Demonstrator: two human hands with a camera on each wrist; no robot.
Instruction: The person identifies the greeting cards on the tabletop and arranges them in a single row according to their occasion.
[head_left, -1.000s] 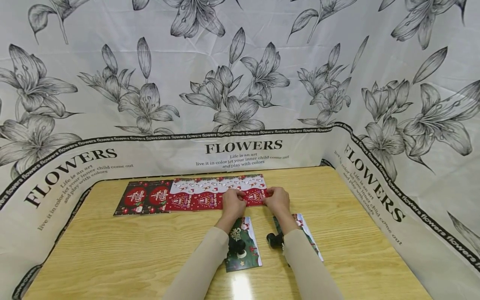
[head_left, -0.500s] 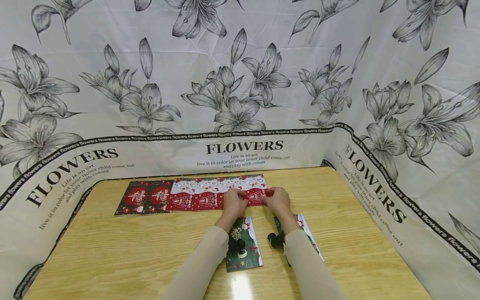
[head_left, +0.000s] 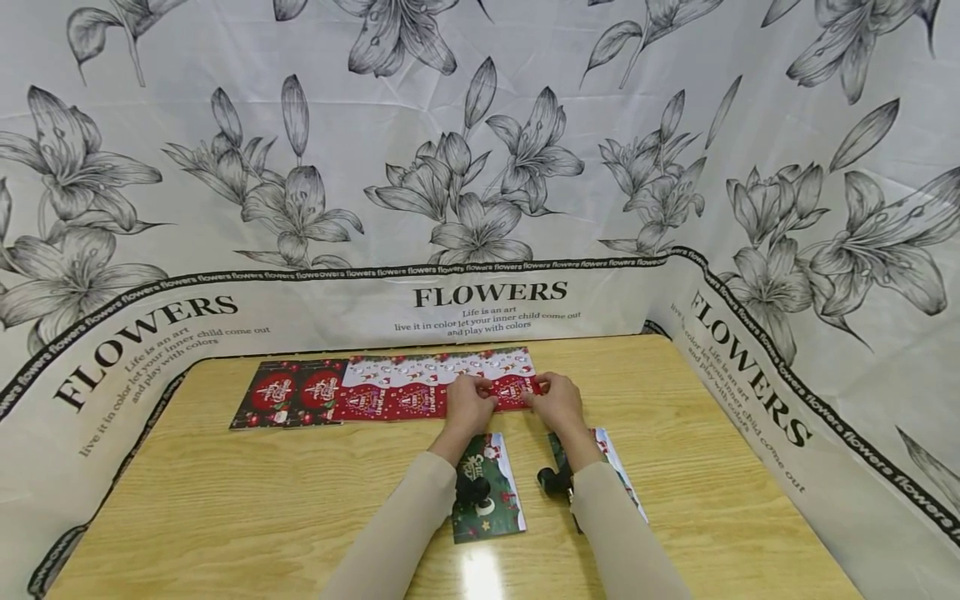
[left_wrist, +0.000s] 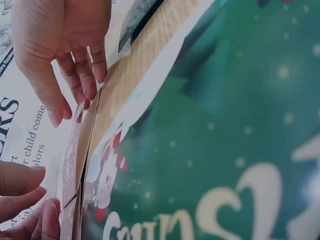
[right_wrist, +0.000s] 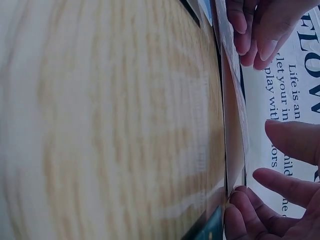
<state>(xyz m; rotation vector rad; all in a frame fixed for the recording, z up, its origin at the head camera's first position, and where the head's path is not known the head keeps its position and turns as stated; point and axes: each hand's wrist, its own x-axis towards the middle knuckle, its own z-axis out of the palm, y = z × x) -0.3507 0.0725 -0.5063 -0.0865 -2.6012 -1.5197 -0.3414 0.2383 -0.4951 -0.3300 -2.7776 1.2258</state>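
Along the back of the table lies a row of Christmas cards. The rightmost red-and-white card (head_left: 513, 392) lies between the two hands. My left hand (head_left: 469, 407) is at that card's lower left part, covering some of the neighbouring card. At its lower right edge, my right hand (head_left: 558, 402) touches with the fingertips. In the right wrist view, the right hand's thumb and index finger are spread apart, while the other fingers meet the slightly raised card edge (right_wrist: 235, 135). The left wrist view has the left hand's fingers (left_wrist: 49, 220) beside the same edge.
More red-and-white cards (head_left: 411, 402) and two dark cards with red circles (head_left: 273, 393) continue the row leftward. A green card (head_left: 487, 518) lies near the left forearm, another green card (head_left: 617, 467) partly under the right. Flower-printed cloth (head_left: 345, 312) walls the wooden table (head_left: 262, 508).
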